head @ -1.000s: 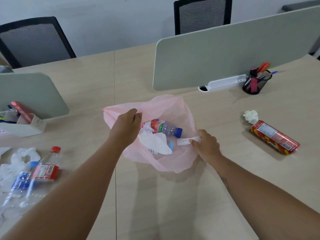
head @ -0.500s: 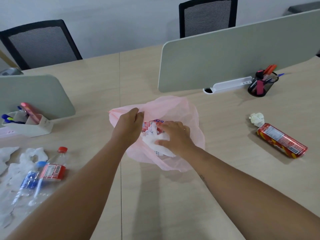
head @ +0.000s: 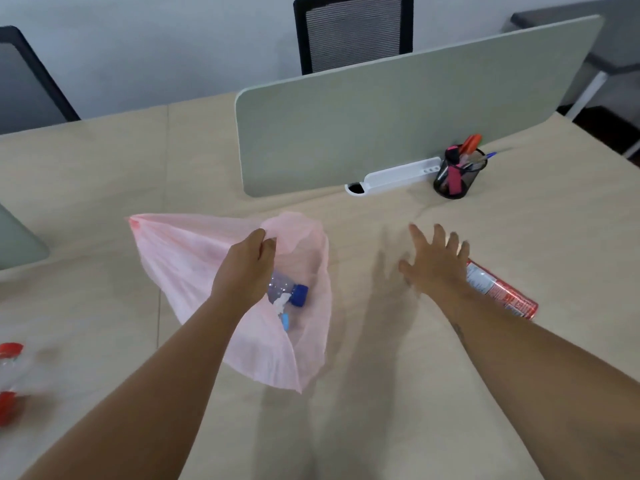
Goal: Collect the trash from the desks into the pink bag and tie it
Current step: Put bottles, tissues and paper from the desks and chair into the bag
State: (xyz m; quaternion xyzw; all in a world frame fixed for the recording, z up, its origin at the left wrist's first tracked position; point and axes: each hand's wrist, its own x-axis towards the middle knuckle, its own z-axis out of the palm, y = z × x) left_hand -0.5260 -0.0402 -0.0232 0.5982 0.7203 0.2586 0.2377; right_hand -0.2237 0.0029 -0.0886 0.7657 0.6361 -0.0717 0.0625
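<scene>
Our left hand (head: 244,268) is pinched onto the rim of the pink bag (head: 180,261), holding its mouth up over the desk (head: 381,393). A bottle (head: 289,292) with a blue cap sits inside with some white scraps. Our right hand (head: 434,261) is spread wide, holding nothing, right over the top end of a red can (head: 502,294) lying on the desk.

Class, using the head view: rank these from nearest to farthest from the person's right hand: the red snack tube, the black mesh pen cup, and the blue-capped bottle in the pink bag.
From the right hand:
1. Red snack tube, lying just right of the hand, partly under it.
2. Blue-capped bottle, to the left, inside the pink bag.
3. Black mesh pen cup, farther back by the divider.
</scene>
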